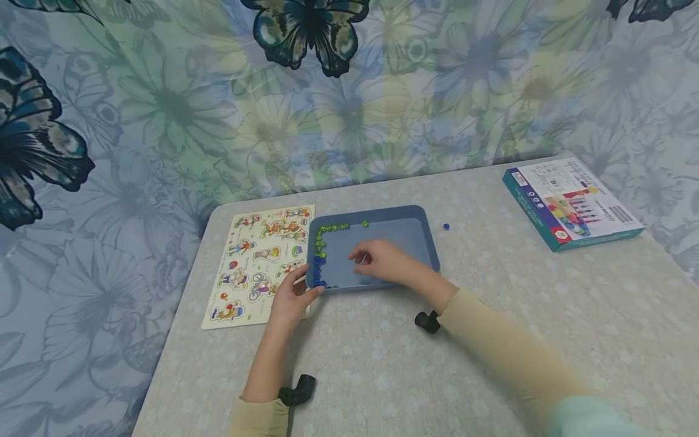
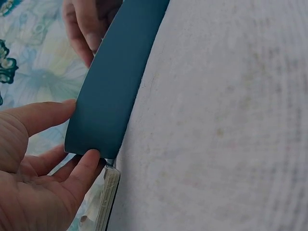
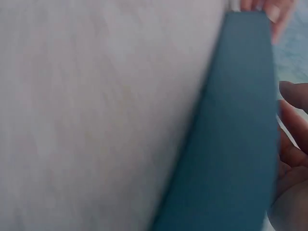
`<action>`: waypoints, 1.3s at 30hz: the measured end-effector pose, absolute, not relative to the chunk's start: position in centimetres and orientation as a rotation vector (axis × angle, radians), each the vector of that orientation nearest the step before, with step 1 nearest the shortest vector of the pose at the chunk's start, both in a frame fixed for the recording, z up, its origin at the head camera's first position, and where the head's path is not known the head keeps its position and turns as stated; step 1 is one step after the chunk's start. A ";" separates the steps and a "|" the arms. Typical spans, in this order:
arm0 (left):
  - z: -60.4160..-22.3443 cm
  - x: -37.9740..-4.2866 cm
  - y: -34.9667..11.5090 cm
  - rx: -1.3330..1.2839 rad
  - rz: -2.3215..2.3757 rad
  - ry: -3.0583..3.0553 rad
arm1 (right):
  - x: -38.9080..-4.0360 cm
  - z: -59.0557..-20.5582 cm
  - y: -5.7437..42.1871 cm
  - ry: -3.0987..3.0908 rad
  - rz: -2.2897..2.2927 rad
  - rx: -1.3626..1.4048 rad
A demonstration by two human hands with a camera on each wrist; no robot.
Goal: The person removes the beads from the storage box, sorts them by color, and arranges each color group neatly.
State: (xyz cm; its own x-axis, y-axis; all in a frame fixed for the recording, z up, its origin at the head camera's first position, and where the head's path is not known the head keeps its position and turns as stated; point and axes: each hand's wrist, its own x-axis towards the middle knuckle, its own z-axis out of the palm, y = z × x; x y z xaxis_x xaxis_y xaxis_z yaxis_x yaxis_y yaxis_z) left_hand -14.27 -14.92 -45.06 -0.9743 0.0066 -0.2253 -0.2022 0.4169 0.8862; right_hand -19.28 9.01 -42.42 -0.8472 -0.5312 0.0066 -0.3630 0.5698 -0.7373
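A blue-grey tray [image 1: 393, 221] lies on the table. Small green beads [image 1: 320, 240] line its far left corner, followed by blue beads [image 1: 318, 274] down the left side. One green bead [image 1: 365, 224] sits apart by the far rim. My left hand [image 1: 289, 297] grips the near left corner, its thumb and fingers on the tray wall [image 2: 113, 82]. Over the middle of the tray hovers my right hand [image 1: 384, 261], fingers loosely bent with a gap to the thumb. Nothing shows between them. In the right wrist view, the tray wall [image 3: 231, 120] partly hides those fingers.
A cream board with cartoon figures [image 1: 224, 282] lies left of the tray, touching or slightly under its edge. One blue bead [image 1: 446, 226] rests on the table to the right. Farther right lies a flat toy box [image 1: 570, 203]. A patterned wall [image 1: 382, 121] rises behind the table.
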 end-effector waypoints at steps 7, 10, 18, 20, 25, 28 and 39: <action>-45.3 -14.3 -15.1 -0.184 1.596 2.482 | -19.6 -44.3 6.0 2.501 -1.089 -0.745; -45.3 -14.3 -15.2 -0.163 1.595 2.486 | -19.8 -44.5 5.2 2.500 -1.063 -0.757; -45.3 -14.1 -15.4 -0.117 1.605 2.491 | -20.2 -44.6 3.5 2.471 -1.041 -0.751; -45.3 -14.2 -15.3 -0.108 1.614 2.485 | -20.3 -44.6 3.3 2.476 -1.034 -0.762; -45.3 -14.3 -15.2 -0.084 1.620 2.485 | -20.3 -44.4 3.0 2.479 -1.031 -0.784; -45.2 -14.3 -15.2 -0.087 1.619 2.491 | -20.2 -44.4 2.9 2.470 -1.022 -0.785; -45.3 -14.5 -15.2 -0.067 1.649 2.467 | -20.4 -44.0 1.6 2.480 -0.944 -0.763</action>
